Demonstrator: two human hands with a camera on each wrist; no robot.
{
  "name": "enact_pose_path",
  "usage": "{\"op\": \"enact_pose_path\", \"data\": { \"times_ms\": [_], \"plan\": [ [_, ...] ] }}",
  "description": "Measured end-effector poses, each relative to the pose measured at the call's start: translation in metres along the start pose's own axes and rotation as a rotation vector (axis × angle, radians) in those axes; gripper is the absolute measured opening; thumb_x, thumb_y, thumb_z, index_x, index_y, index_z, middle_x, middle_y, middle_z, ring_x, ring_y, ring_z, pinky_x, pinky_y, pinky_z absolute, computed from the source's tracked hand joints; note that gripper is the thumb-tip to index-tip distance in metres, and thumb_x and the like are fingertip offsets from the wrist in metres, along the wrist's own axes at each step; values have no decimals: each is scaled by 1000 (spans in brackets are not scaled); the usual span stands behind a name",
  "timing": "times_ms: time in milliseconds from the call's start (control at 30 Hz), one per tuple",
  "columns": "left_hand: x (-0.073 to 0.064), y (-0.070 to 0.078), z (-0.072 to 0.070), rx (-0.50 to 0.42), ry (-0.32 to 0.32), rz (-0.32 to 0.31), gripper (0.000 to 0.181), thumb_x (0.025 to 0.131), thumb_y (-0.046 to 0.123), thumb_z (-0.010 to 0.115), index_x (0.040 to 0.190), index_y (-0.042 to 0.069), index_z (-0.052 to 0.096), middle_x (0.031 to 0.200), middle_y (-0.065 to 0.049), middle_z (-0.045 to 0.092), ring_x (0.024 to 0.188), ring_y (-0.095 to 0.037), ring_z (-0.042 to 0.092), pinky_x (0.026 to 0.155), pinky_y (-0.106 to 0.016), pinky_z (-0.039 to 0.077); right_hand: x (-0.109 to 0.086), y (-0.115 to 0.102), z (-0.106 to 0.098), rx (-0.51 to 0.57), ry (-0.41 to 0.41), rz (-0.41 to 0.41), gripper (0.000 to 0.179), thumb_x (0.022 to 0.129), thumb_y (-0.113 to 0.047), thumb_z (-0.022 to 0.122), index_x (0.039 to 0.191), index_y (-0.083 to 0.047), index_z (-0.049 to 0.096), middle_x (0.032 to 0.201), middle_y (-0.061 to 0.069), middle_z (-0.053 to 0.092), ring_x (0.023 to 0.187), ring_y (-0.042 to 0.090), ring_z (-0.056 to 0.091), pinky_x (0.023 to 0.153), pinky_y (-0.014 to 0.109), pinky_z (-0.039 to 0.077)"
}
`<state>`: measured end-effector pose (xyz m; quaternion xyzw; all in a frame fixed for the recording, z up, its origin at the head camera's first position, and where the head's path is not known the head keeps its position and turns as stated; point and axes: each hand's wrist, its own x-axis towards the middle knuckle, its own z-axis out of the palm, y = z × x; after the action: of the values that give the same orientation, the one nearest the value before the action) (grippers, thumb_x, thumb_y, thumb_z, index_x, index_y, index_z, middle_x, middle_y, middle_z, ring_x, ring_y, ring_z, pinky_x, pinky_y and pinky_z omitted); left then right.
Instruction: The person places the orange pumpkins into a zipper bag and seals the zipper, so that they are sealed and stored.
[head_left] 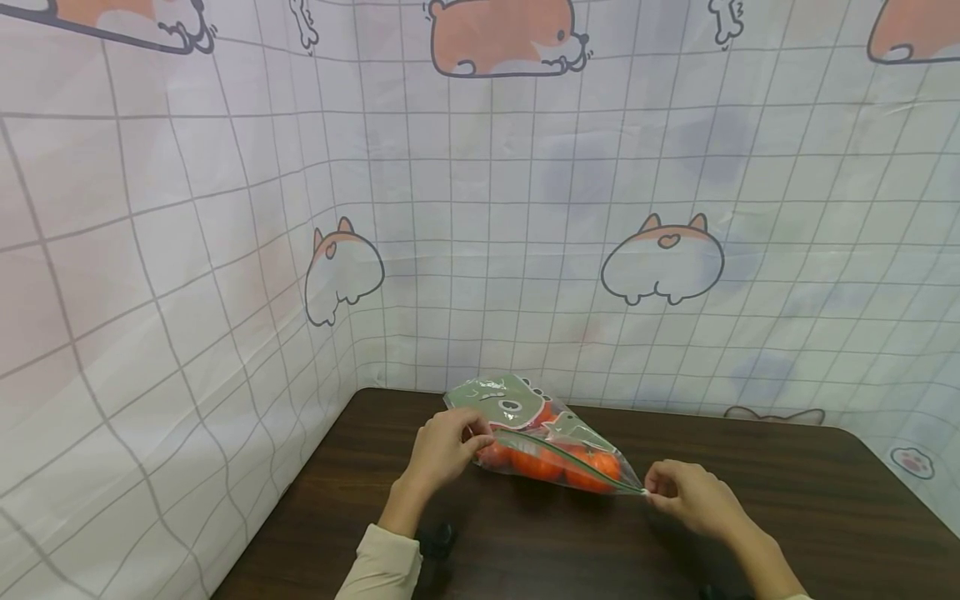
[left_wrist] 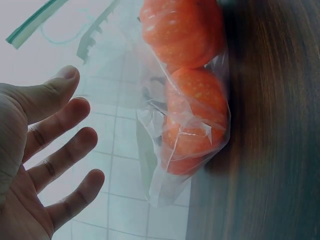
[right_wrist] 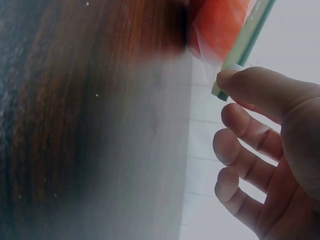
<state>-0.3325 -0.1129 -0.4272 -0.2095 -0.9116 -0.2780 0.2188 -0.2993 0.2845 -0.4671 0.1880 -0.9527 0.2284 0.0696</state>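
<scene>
A clear zip bag with a green cartoon print lies on the table, its green zip strip slanting down to the right. Several round orange fruits, like mandarins, show through the plastic. At the right end of the strip, my right hand pinches the small white zip slider between thumb and index finger; its other fingers are loosely bent. My left hand is by the bag's left end. In the left wrist view its fingers are spread and relaxed, beside the clear plastic.
The dark wood-grain table reaches back to a white gridded cloth with cartoon dogs, which hangs behind and along the left side. A black device sits at my left wrist.
</scene>
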Motion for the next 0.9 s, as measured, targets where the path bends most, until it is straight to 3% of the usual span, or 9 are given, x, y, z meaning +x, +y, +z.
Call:
{"op": "enact_pose_path", "data": {
  "times_ms": [500,900],
  "plan": [
    [0,-1,0,1,-3,2,11,86,34,79,82,32,70,73,19,60,64,0,50,57,-23,40,0,1,-1,10,-9,2,14,89,-24,76,87,-26,62,74,-15,58,65,-1,50,57,25,40],
    [0,4,4,-14,-19,9,11,87,33,78,82,31,69,75,18,64,66,0,54,60,-24,43,0,2,-1,-13,0,70,13,92,-24,74,92,-25,61,76,-13,61,63,4,50,55,30,39]
  ]
}}
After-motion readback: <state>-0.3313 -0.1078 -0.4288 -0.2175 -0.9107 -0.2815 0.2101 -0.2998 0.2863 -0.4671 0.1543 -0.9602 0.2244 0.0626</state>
